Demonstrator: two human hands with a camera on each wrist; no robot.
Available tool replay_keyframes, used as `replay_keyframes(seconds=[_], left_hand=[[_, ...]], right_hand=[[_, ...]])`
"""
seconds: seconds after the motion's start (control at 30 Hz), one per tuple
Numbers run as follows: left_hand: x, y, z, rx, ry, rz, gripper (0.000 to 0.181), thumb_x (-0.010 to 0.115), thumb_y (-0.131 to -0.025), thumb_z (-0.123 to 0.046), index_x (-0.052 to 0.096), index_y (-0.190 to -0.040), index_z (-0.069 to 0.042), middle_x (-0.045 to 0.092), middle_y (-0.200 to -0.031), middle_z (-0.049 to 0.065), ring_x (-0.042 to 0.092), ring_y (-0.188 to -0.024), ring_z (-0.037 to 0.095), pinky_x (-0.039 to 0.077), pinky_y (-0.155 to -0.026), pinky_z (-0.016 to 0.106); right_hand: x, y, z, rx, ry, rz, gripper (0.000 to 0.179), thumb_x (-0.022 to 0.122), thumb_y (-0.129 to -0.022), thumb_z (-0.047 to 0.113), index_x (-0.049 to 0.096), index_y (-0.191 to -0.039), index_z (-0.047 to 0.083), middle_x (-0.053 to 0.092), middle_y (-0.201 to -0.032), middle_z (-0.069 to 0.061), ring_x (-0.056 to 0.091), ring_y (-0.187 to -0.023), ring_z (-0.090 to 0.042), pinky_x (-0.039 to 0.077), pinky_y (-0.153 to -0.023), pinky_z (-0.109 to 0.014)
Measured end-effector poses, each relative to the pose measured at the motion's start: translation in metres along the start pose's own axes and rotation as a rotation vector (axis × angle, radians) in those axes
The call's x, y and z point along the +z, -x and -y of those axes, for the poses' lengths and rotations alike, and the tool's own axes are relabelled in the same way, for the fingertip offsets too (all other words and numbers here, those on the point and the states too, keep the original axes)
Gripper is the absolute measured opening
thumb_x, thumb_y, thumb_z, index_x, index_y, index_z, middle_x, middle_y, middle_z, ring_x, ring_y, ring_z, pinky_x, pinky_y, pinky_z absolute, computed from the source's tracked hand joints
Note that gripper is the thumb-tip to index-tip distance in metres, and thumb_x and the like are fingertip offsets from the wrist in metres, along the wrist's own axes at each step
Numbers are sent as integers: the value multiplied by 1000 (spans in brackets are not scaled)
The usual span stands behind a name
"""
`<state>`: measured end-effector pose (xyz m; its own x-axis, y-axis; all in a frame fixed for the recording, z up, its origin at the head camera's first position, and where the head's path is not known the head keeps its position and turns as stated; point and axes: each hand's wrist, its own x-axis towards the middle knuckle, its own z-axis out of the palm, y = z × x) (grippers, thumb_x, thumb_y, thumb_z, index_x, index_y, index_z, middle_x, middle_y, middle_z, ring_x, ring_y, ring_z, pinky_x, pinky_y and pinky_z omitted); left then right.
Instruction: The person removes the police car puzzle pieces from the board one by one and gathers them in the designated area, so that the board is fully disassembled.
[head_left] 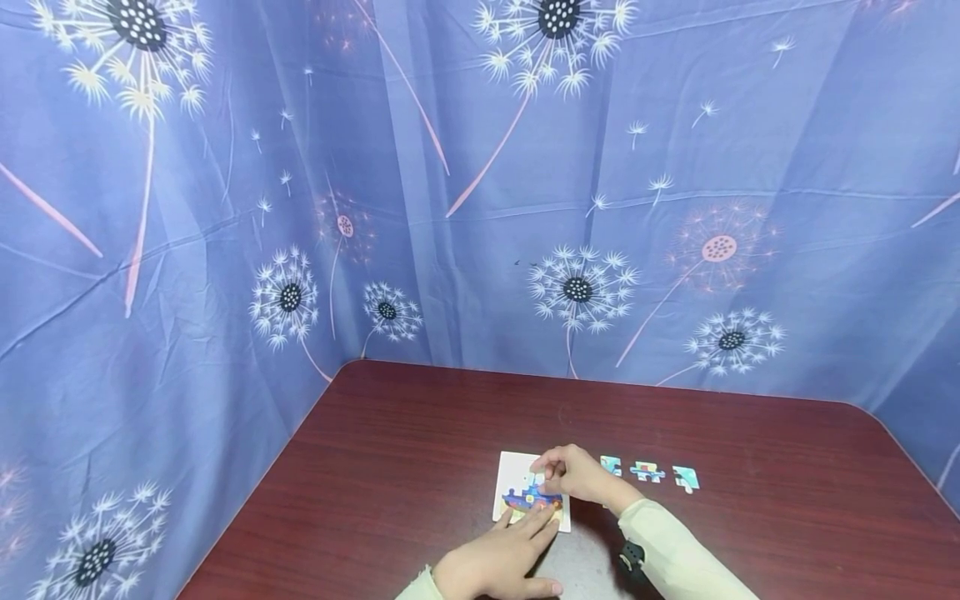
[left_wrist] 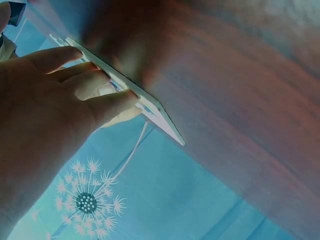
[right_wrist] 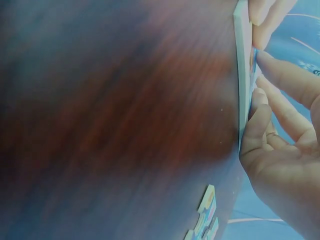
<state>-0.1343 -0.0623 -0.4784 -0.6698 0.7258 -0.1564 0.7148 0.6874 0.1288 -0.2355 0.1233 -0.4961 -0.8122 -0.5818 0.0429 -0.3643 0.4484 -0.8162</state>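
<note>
A small white-framed puzzle board (head_left: pixel 506 479) with a blue boat picture lies on the table. My left hand (head_left: pixel 501 560) rests on its near edge with fingers spread and straight. In the left wrist view, the left hand's fingers (left_wrist: pixel 112 105) lie across the board's face. Over the upper right of the board, my right hand (head_left: pixel 583 477) has thumb and fingers bent together around a light-blue puzzle piece (head_left: pixel 537 480), mostly covered by the fingertips. In the right wrist view, the right hand (right_wrist: pixel 285 145) touches the board (right_wrist: pixel 243 75), its fingertips at the surface.
Loose puzzle pieces lie right of the board: a blue one (head_left: pixel 610 463) partly behind the right hand, a boat-patterned one (head_left: pixel 647 472) and another blue one (head_left: pixel 686 477). The dark red wooden table (head_left: pixel 420 425) meets a blue dandelion-print curtain (head_left: pixel 480 275) at its back and left.
</note>
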Motion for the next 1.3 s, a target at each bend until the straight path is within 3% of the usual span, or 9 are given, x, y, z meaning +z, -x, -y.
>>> replay_keyframes(seconds=[0.9, 1.3], left_hand=[[-3, 0, -1, 5, 9, -10, 76, 47, -93, -61, 39, -147, -8, 30, -155, 7, 25, -143, 15, 33, -108, 47], [-3, -1, -1, -4, 42, 26, 76, 46, -93, -61, 37, -148, -9, 26, -157, 7, 21, -144, 15, 32, -109, 48]], right_hand=[[-1, -2, -1, -26, -84, -45, 25, 75, -75, -6, 65, -97, -1, 57, -75, -13, 47, -59, -7, 41, -53, -19], [0, -2, 1, -48, -103, -68, 19, 75, -79, 0, 66, -95, 3, 64, -80, -9, 58, -71, -17, 48, -63, -24]])
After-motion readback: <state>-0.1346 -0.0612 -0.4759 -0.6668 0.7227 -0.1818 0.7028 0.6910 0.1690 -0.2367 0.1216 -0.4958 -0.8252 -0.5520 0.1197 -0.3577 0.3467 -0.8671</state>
